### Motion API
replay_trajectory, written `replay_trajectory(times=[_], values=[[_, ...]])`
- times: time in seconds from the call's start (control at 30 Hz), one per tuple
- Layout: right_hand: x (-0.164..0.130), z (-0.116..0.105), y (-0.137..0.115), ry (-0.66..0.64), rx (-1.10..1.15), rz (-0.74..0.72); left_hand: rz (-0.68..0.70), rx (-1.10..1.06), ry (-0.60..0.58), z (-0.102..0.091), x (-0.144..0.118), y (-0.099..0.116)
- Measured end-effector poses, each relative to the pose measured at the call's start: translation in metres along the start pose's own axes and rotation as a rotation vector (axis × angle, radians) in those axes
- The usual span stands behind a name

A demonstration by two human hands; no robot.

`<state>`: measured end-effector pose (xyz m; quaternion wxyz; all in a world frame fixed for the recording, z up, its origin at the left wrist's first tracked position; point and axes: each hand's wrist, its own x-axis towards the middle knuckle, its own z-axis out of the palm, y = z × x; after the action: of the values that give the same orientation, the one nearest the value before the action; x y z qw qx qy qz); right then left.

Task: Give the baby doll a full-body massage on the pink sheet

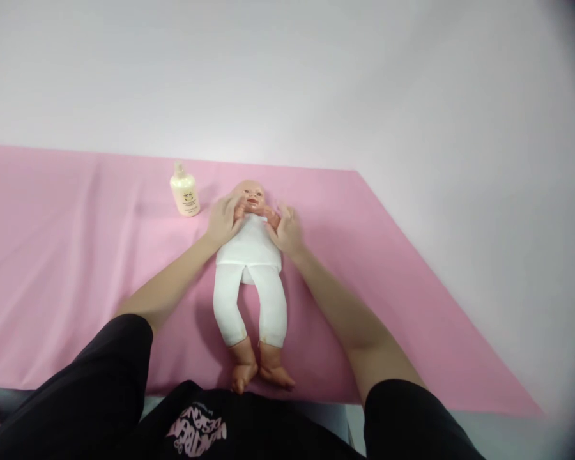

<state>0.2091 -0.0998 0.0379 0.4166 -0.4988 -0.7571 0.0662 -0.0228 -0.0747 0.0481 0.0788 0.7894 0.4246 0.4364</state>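
A baby doll (249, 246) with a white cloth body and white legs lies on its back, head away from me and bare feet towards me. My left hand (224, 220) curls round the doll's arm on the left, beside its head. Round the other arm, at the doll's upper chest, my right hand (287, 229) is closed. The doll's two forearms lie bent across its chest, just below the mouth. My fingers partly hide both arms and are slightly blurred.
A cream pump bottle (186, 191) with a printed label stands left of the doll's head. Under everything spreads a pink cloth (76, 255) with soft folds on the left. A plain pale wall or surface (287, 76) lies beyond its far edge.
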Motion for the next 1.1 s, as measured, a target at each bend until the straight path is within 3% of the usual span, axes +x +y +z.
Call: replay_trajectory(times=[0.13, 0.37, 0.43, 0.53, 0.67, 0.77, 0.9, 1.0, 1.1], values=[[0.008, 0.002, 0.015, 0.113, 0.008, 0.063, -0.138, -0.034, 0.117, 0.001, 0.005, -0.027], [0.018, 0.009, 0.047, -0.022, 0.21, 0.302, -0.418, -0.088, 0.004, 0.01, 0.002, -0.063], [0.018, 0.011, 0.051, 0.012, 0.256, 0.338, -0.424, -0.133, 0.028, 0.012, 0.002, -0.066], [0.016, 0.011, 0.05, 0.16, 0.239, 0.266, -0.318, -0.162, 0.168, 0.013, 0.003, -0.064], [0.01, 0.013, 0.04, 0.366, 0.139, -0.077, -0.053, -0.124, 0.381, 0.006, 0.005, -0.042], [0.001, 0.018, 0.026, 0.448, 0.037, -0.351, 0.195, -0.032, 0.285, 0.003, 0.002, -0.016], [-0.012, 0.025, 0.005, 0.307, -0.046, -0.583, 0.525, 0.156, 0.067, 0.008, -0.009, 0.008], [-0.015, 0.024, -0.002, 0.256, -0.11, -0.644, 0.565, 0.256, 0.019, 0.012, -0.015, 0.011], [-0.011, 0.021, 0.002, 0.254, -0.148, -0.559, 0.487, 0.225, 0.052, 0.013, -0.012, 0.007]])
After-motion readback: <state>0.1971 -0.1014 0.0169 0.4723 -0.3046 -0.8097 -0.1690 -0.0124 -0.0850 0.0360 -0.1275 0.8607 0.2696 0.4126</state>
